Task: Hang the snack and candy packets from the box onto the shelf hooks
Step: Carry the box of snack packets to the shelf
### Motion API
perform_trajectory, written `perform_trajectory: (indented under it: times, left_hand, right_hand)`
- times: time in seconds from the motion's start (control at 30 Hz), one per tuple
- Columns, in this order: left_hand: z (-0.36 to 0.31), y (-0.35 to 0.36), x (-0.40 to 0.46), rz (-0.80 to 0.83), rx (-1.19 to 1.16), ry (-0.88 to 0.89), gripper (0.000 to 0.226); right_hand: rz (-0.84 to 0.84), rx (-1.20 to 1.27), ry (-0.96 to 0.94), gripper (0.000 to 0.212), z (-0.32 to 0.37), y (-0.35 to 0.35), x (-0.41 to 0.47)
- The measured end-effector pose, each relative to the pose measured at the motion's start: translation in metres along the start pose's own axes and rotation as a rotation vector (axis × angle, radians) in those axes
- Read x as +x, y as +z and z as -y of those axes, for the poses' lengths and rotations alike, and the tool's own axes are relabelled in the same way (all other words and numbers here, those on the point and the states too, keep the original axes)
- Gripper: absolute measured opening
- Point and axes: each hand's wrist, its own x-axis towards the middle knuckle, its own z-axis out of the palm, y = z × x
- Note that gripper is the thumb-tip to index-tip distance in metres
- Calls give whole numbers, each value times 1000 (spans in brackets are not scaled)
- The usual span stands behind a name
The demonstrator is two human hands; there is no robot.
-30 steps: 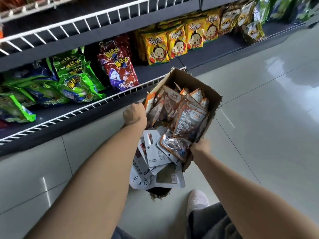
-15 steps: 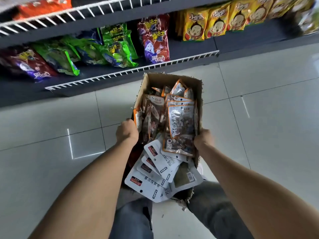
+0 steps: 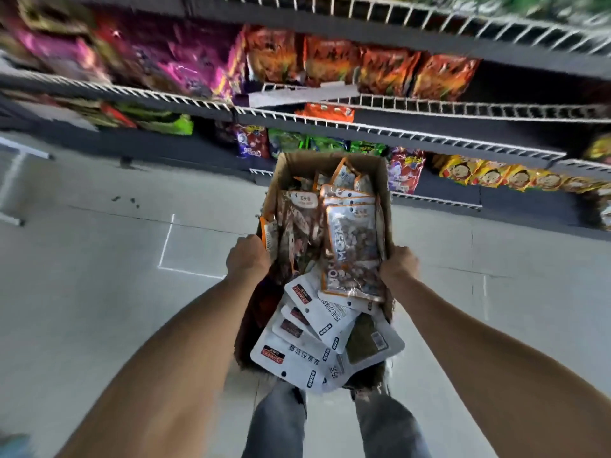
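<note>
Left hand (image 3: 247,259), right hand (image 3: 398,266), both gripping.

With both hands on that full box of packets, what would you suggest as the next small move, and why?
Probably set the cardboard box down on the floor: the left hand and right hand both grip its sides, so neither is free to lift a packet.

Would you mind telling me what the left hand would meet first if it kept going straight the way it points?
Probably the cardboard box wall that the left hand already grips; beyond it, likely the lower shelf, though depth is unclear.
</note>
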Motion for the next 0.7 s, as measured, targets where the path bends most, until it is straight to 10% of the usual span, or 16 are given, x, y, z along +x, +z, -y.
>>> perform_trajectory:
  times: [0.7]
  left_hand:
    - [337, -344, 39, -253, -207, -296, 29]
  right_hand:
    - [140, -257, -479, 11, 416, 135, -239]
